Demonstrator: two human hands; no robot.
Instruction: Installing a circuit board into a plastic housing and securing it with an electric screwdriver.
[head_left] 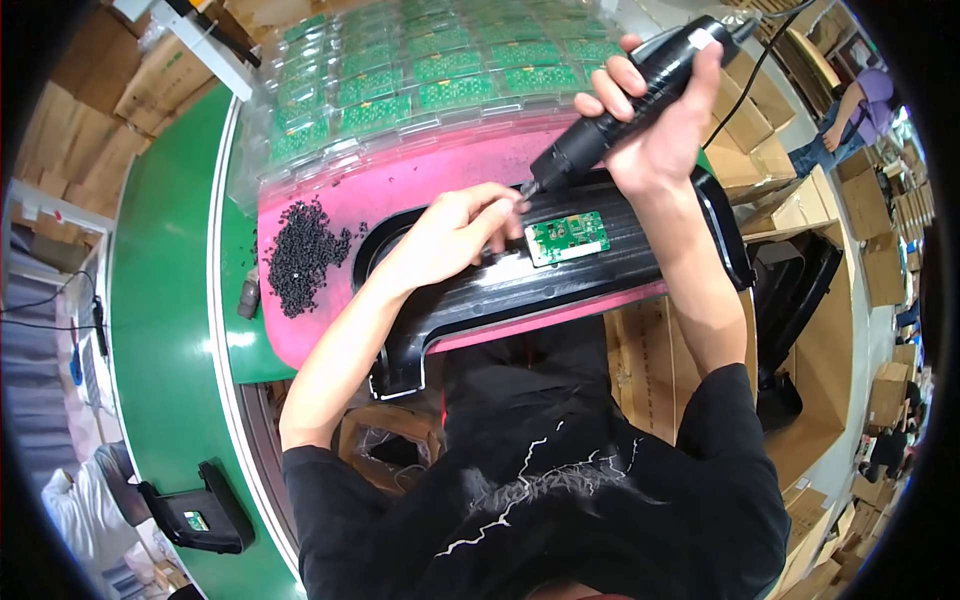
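Observation:
In my right hand (655,130) is a black electric screwdriver (620,105), tilted with its bit pointing down and left. My left hand (465,228) is closed, its fingertips pinched together at the tip of the bit; what sits between them is too small and blurred to make out. Below both hands lies a long black plastic housing (480,300), open side up. A green circuit board (568,238) rests inside it, just right of my left fingers. To the left, a heap of small black screws (300,255) is spread on the pink mat (345,205).
Clear plastic trays of green circuit boards (440,80) stand behind the mat. A cardboard box (825,380) with black housings (795,300) is at my right. Another black housing (225,510) lies on the green table (165,300) at lower left. A person (860,110) is at far right.

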